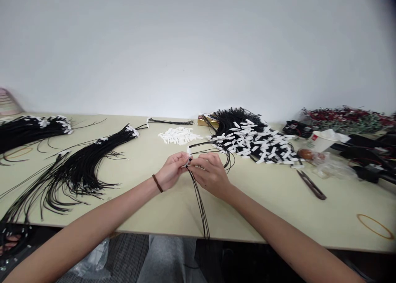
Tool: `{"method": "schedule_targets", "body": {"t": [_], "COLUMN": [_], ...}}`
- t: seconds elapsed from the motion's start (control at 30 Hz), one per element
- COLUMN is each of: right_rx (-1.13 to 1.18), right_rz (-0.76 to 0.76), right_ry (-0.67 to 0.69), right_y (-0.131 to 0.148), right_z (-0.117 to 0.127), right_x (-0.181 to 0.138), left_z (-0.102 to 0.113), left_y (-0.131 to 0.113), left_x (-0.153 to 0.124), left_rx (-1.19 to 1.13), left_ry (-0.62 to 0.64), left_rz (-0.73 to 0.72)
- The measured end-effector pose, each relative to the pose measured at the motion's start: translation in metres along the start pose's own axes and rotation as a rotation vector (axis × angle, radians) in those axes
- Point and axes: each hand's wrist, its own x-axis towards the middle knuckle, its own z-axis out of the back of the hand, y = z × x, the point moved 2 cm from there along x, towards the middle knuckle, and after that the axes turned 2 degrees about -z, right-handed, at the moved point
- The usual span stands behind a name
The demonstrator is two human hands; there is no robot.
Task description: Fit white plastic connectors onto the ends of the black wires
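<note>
My left hand (172, 170) and my right hand (209, 172) meet over the middle of the table, fingers pinched together. Between them they hold a few thin black wires (199, 200) and a small white connector (188, 152) at the wires' tip. The wires trail down from my hands and hang over the table's front edge. A loop of the same wires arcs behind my right hand. A brown band sits on my left wrist.
A loose pile of white connectors (178, 135) lies behind my hands. A heap of black wires with white connectors (253, 139) sits at right, bundles of black wires (80, 163) at left. Snips (311, 185), a paper cup (321, 141) and a rubber band (375, 226) lie at right.
</note>
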Motion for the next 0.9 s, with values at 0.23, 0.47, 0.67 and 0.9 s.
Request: {"method": "schedule_targets", "body": {"t": [0.23, 0.47, 0.67, 0.9], "right_rx": [0.697, 0.827, 0.154, 0.023], "right_rz": [-0.628, -0.979, -0.398, -0.204], "right_ry": [-0.051, -0.578, -0.258, -0.024], "right_y": [-0.020, -0.065, -0.042, -0.028], "right_z": [0.023, 0.056, 0.059, 0.041], "right_x": [0.013, 0.009, 0.018, 0.012], "left_z": [0.004, 0.007, 0.010, 0.005], "left_y": [-0.002, -0.001, 0.002, -0.001], "left_x": [0.003, 0.005, 0.007, 0.005], "left_rx": [0.024, 0.027, 0.007, -0.031], "left_ry": [-0.096, -0.175, -0.117, -0.012], "left_rz": [-0.017, -0.002, 0.009, -0.011]}}
